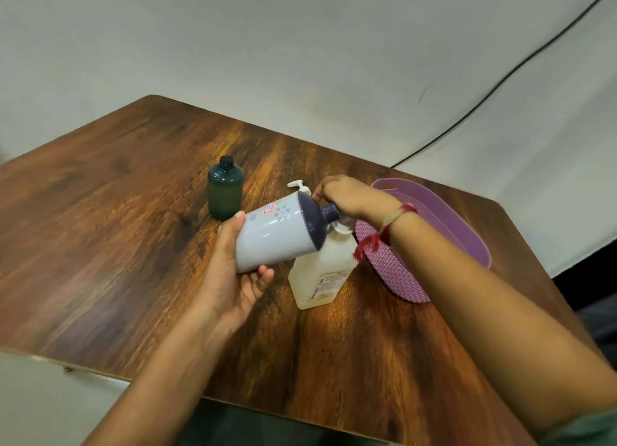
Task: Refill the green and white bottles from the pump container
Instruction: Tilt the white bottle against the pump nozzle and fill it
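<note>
Nearest: both my forearms, reaching in over the table [133, 211] edge.
Left hand [233, 272]: wrapped round the base of the white bottle [277, 235], thumb on top and fingers beneath. The bottle is off the table, tilted, with its dark blue neck pointing right.
Pump container [320, 272]: pale and upright on the table, directly under that neck.
Right hand [347, 195]: over the container's pump, fingers bent down. I cannot tell whether they grip or only press it. Red thread [384, 231] is tied at the wrist.
Green bottle [224, 188]: upright and uncapped, on the table behind the white bottle and apart from it.
Basket [434, 218]: purple, on the table just right of the container.
Cable [500, 78]: black, running along the wall.
</note>
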